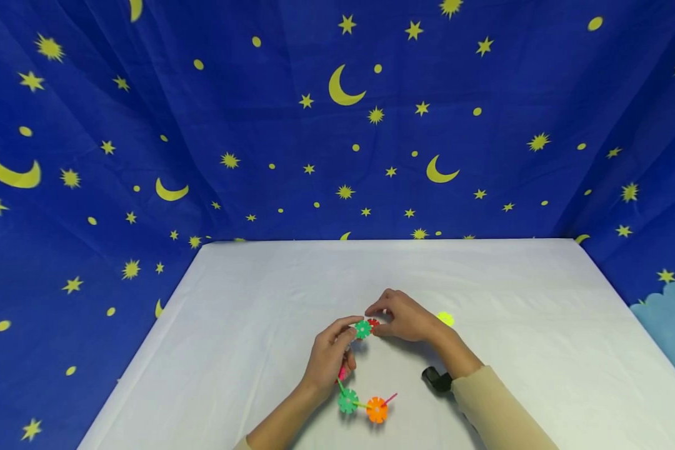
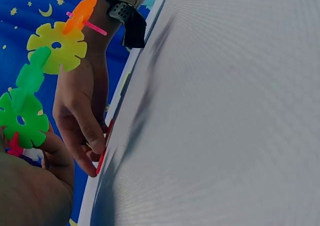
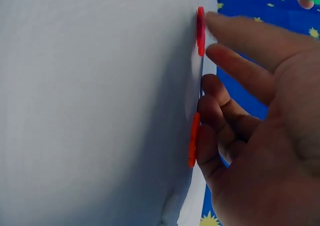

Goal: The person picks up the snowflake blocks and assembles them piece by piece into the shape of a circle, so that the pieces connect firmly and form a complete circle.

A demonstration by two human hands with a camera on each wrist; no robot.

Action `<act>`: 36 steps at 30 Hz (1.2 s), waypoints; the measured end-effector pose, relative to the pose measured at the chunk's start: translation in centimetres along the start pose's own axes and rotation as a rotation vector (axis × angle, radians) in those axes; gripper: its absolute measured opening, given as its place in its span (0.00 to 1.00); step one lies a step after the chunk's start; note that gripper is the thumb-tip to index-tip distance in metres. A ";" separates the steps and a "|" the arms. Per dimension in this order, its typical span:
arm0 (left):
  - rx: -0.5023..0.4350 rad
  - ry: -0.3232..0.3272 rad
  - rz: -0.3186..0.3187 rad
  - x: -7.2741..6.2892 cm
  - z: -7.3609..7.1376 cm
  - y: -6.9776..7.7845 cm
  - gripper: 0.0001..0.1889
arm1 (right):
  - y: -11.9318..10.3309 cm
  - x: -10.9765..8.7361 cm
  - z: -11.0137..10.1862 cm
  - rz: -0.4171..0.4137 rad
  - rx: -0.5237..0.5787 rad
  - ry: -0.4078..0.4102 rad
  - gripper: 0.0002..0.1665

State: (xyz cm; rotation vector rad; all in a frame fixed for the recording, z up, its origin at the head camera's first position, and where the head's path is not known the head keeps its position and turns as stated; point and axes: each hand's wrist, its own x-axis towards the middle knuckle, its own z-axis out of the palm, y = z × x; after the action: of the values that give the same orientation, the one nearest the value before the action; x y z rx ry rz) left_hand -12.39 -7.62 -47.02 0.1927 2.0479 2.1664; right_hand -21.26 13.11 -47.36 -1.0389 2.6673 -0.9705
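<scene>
My left hand pinches a green notched plastic disc between thumb and index finger. From that hand hangs a linked chain: a pink disc, another green disc and an orange disc, with a yellow disc plain in the left wrist view. My right hand reaches down over a red disc, fingertips right at it. Seen from the right wrist, this red disc lies flat by two extended fingertips, and an orange-red disc sits against a lower finger.
A yellow disc lies on the white tabletop beyond my right wrist. A black object shows beside the right sleeve. Blue cloth with yellow moons and stars surrounds the table's back and sides.
</scene>
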 end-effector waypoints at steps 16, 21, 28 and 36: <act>0.027 0.017 -0.001 -0.9 0.6 2.5 0.15 | -0.1 0.0 0.0 0.048 0.055 0.011 0.13; 0.033 0.020 0.014 -1.0 0.7 2.8 0.16 | -0.2 0.0 0.0 0.054 0.063 0.016 0.11; 0.032 0.018 -0.009 -1.0 0.6 2.7 0.16 | -0.3 0.0 0.1 0.080 0.065 0.024 0.09; 0.030 0.016 -0.012 -1.0 0.5 2.7 0.16 | -0.7 -0.1 0.0 0.129 0.059 0.078 0.08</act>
State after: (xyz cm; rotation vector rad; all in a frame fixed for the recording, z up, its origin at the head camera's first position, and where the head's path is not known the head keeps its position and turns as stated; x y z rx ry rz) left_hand -11.37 -7.43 -44.32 0.1664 2.0854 2.1380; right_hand -20.79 12.80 -46.90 -0.8222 2.7104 -1.0765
